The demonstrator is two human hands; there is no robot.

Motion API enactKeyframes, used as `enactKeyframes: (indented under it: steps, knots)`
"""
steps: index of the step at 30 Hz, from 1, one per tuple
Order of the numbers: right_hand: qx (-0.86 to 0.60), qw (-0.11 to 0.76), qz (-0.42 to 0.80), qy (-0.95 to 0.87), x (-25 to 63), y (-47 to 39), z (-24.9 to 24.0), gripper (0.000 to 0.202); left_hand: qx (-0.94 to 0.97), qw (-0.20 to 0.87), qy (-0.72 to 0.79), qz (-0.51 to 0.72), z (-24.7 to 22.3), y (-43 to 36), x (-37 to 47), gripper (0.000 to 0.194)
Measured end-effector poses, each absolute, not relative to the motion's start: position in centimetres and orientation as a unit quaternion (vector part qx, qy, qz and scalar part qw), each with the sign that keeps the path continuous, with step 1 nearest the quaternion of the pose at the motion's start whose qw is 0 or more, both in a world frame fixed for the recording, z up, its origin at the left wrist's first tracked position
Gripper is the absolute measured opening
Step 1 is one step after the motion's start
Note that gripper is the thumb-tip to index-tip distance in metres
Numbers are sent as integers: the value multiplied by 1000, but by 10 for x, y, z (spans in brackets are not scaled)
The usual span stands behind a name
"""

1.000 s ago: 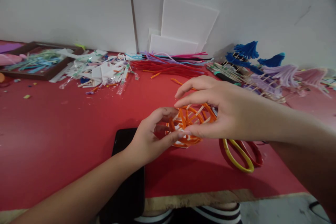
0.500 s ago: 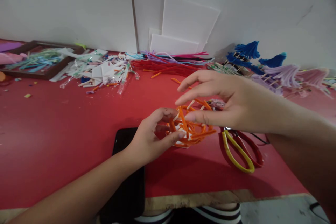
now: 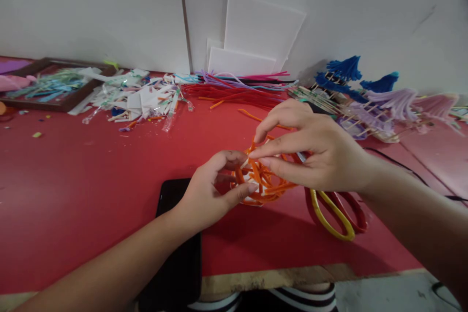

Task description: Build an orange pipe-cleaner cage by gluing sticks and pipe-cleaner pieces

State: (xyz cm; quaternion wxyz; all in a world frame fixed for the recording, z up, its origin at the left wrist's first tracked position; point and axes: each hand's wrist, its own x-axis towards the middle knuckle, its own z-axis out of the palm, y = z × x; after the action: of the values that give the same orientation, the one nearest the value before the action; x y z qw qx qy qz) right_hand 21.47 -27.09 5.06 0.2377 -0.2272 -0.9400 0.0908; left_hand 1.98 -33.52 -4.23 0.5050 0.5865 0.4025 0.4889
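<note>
An orange pipe-cleaner frame, woven around pale wooden sticks on a white base, stands on the red table. My left hand grips its left side, thumb in front and fingers curled behind. Over the top of the frame reaches my right hand. Its thumb and index finger pinch an orange pipe cleaner beside a wooden stick near my left fingertips; the exact grip is partly hidden. Scissors with one yellow and one red handle lie just right of the frame, their blades mostly covered by my right hand.
A black phone lies under my left forearm. Along the wall are a brown tray, white scraps, red pipe cleaners, white boards and blue and lilac pipe-cleaner models. A black cable runs at right.
My right hand has moved down and left, and its spread fingers have closed to a pinch at the frame's upper left. My left hand has stayed in place.
</note>
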Motion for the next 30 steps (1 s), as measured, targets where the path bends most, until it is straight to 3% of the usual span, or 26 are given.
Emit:
enactKeyframes:
  steps: [12,16,20,23,25,30]
  knots:
    - [-205,258,119,-937,219,-273,52,17,580,513,408,484,-43,-335,20,30]
    - [-312,316,161,-881,224,-266,52,11,592,494,423,475,-44,-336,20,35]
    - [-437,201,178,-859,230,-258,56,22,660,448,383,466,-37,-338,17,26]
    - [-460,129,224,-850,229,-259,61,25,699,366,387,478,-34,-339,15,10]
    - [-451,102,244,-853,226,-262,63,20,686,336,412,498,-36,-337,14,11]
    - [-349,107,223,-904,221,-259,65,15,589,438,436,521,-45,-334,15,25]
